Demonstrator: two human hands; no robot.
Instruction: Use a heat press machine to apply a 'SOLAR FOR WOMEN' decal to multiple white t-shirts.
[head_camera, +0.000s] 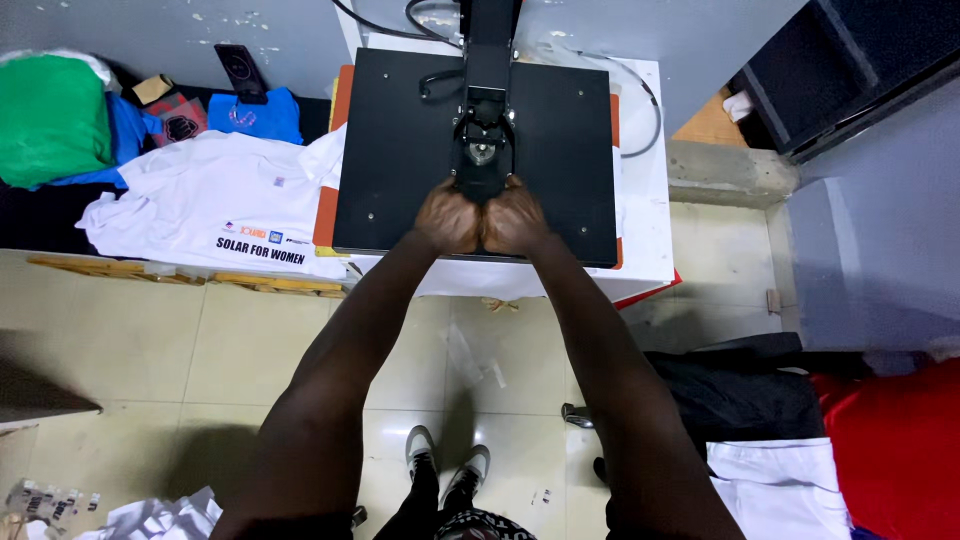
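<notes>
Green bundle (50, 118): one, far left on the dark table (30, 222), lying partly over blue cloth (125, 130).
Blue shirt (262, 115): one, behind the white shirt, a dark hanger clip (240, 72) on it.
White shirt (215, 205): one, printed, spread flat, its right edge reaching the press.
Heat press (400, 150): one, centre, black top plate closed flat over an orange pad (326, 215), on a white stand (648, 170).
Handle (484, 165): one, at the plate's near middle, lying directly within the grip.
Left hand (449, 218): grip clenched on the handle, touching the right hand.
Right hand (514, 217): grip clenched on the handle.
Floor: pale tile; two shoes (447, 468) at bottom centre.
Black cloth (740, 390): one heap, right.
White cloth (785, 485): one, below the black.
Red cloth (900, 445): one, far right.
</notes>
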